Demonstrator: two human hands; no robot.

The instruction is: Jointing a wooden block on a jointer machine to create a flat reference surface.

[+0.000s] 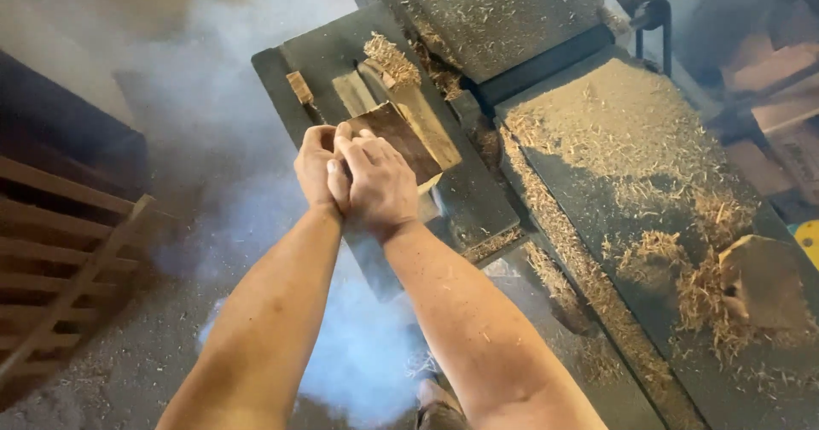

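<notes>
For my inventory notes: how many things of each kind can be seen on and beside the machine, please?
Hands, left hand and right hand, both on the dark wood block: 2
Wood pieces on the machine table: about 4
Loose wooden chunk in the shavings: 1
Slatted wooden crate: 1
Total: about 8

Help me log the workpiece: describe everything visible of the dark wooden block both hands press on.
The dark wooden block is a flat, brown, roughly square piece, tilted corner-up on the green machine table. The left hand and right hand overlap on its near edge. Paler wood strips lie beside it, with shavings beyond.
</notes>
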